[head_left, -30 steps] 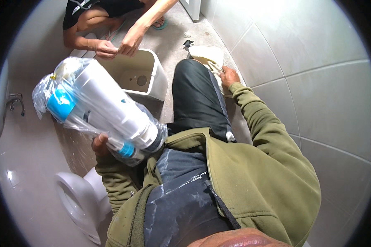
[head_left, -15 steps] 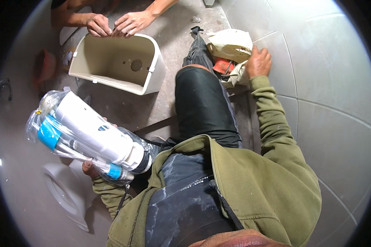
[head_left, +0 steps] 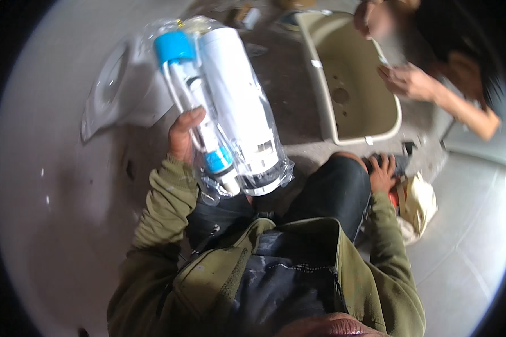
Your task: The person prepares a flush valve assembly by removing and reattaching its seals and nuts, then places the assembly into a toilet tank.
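My left hand (head_left: 184,132) is closed around a clear plastic bag of toilet cistern fittings (head_left: 242,101). In the bag lie a thick white flush valve and a slimmer fill valve with blue parts. It is tilted over my left leg, its narrow blue-capped end away from me. My right hand (head_left: 382,175) has its fingers spread, beside my right knee and against dark material, with nothing seen in its grip. Close to that hand lies a cream cloth bag (head_left: 420,202) with something red inside. What my right palm touches is hidden.
A beige cistern tank (head_left: 320,95), open side up, stands ahead. Another person's hands (head_left: 410,81) are at its right rim. At the far left lies a white toilet bowl (head_left: 111,76). Grey tiles (head_left: 461,236) cover the right side.
My view has swung right, shifting the tank rightward. The bagged fittings are now more upright, with my left hand visible on them. My right hand has moved from the cream bag toward my knee.
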Action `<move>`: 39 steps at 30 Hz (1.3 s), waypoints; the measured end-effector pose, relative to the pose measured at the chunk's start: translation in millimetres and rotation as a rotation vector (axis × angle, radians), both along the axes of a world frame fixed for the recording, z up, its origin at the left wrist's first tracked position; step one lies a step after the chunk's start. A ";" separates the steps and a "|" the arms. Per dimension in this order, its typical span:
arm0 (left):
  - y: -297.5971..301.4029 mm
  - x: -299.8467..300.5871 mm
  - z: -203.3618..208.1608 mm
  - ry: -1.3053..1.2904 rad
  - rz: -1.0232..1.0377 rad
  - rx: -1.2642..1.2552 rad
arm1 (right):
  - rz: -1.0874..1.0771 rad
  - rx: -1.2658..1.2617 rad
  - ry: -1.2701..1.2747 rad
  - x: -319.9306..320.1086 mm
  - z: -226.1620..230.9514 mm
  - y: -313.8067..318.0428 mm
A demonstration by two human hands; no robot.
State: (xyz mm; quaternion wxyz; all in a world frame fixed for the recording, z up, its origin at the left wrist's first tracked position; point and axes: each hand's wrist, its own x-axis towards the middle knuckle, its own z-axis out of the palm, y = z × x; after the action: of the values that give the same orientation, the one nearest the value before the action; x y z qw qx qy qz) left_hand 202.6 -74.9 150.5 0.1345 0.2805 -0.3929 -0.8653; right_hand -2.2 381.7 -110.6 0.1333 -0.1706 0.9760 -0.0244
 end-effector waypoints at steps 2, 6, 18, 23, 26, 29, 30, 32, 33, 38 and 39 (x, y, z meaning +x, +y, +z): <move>-12.1 8.4 33.1 -0.020 0.029 -0.081 | 0.197 -0.229 0.079 2.9 3.9 2.1; -53.1 24.6 18.7 -0.125 0.106 -0.322 | 0.274 -0.299 0.151 18.0 -14.8 13.4; -103.0 49.3 -39.8 -0.112 0.231 -0.296 | 0.327 -0.301 0.181 27.8 -26.1 18.3; -75.4 74.5 -91.3 0.041 0.368 -0.126 | 0.349 -0.246 0.198 21.0 -32.9 17.7; -80.3 112.6 -128.0 0.043 0.347 -0.003 | 0.362 -0.188 0.212 18.8 -39.9 17.1; -80.9 139.5 -150.4 0.091 0.245 0.018 | 0.314 -0.002 0.181 20.4 -40.6 15.0; -84.7 146.1 -161.3 0.096 0.254 0.035 | 0.305 0.055 0.167 22.5 -38.0 7.6; -96.3 160.9 -169.3 0.090 0.199 0.045 | 0.194 0.181 0.142 48.2 -13.0 -29.5; -95.3 155.0 -161.7 0.004 0.221 -0.006 | 0.172 0.157 0.196 55.4 -17.9 -14.6; -97.3 174.6 -154.4 -0.016 0.266 -0.095 | 0.203 -0.486 -0.029 132.4 94.9 -148.3; -98.1 173.6 -151.6 -0.047 0.240 -0.075 | 0.405 -0.634 0.012 139.0 119.0 -179.7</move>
State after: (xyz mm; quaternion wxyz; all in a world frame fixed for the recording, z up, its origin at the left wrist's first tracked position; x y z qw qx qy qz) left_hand 376.1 -173.0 -1.1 0.2381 0.3406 -0.3917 -0.8209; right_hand 136.9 202.0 8.4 0.0701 -0.3928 0.8673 -0.2976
